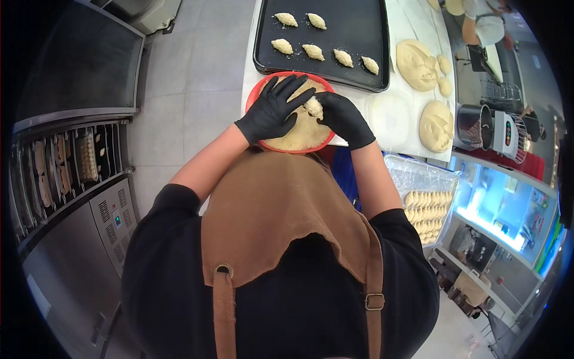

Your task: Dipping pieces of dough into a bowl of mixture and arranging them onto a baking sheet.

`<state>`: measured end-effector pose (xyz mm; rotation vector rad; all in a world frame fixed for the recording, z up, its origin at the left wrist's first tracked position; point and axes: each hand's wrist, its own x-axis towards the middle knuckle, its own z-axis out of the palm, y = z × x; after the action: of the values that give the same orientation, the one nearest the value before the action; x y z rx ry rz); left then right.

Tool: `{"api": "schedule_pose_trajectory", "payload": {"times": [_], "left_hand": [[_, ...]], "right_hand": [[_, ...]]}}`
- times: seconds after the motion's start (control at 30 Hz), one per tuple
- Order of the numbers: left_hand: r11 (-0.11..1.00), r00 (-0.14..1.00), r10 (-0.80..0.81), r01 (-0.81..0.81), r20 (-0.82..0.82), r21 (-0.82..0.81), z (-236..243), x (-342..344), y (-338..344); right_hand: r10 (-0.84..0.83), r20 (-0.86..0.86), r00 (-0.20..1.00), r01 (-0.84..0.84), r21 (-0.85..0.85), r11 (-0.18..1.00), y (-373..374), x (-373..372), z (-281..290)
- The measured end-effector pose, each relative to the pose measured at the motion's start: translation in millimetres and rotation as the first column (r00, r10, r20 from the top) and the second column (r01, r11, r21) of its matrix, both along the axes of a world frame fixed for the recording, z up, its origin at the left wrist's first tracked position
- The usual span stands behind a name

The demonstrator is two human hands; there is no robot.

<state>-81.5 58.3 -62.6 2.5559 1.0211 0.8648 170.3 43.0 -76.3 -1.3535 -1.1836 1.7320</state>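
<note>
A red round bowl (250, 96) of pale, fine crumbs (296, 135) sits at the counter's near edge. Over its right side, my black-gloved right hand (345, 118) has its fingers closed on a crumb-coated dough piece (313, 107). My left hand (272, 113), gloved alike, reaches over the bowl with its fingers spread, the fingertips close to the same piece. Whether they touch it I cannot tell. Just beyond the bowl, a black baking tray (335, 30) carries several coated, spindle-shaped dough pieces (313, 52).
Large dough lumps (437, 127) and smaller dough balls lie on the white counter (412, 23) at right. A plastic-covered tray of shaped dough pieces (429, 209) is lower right. A rack of trays (66, 161) stands at left. Another person (487, 27) is at far upper right.
</note>
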Motion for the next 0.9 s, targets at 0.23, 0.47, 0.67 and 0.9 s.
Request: {"api": "schedule_pose_trajectory", "payload": {"times": [0.23, 0.47, 0.67, 0.9], "left_hand": [[0.993, 1.000, 0.017, -0.016, 0.001, -0.119, -8.7, -8.4, 0.1], [0.991, 0.993, 0.060, -0.072, -0.106, -0.112, -26.9, -5.5, -12.8], [0.990, 0.993, 0.088, -0.095, -0.073, -0.101, -21.4, 3.1, -12.7], [0.984, 0.982, 0.151, -0.161, -0.110, -0.079, -22.7, 2.1, -12.1]], "right_hand": [[0.133, 0.466, 0.875, -0.367, 0.457, 0.810, 21.6, 15.5, 19.2], [-0.071, 0.722, 0.688, -0.463, 0.512, 0.723, 162.2, 77.1, 15.7], [-0.302, 0.313, 0.900, 0.248, 0.200, 0.948, 263.8, 101.9, -41.4], [-0.279, 0.854, 0.440, -0.011, 0.315, 0.949, 277.7, 77.9, -31.9]]}}
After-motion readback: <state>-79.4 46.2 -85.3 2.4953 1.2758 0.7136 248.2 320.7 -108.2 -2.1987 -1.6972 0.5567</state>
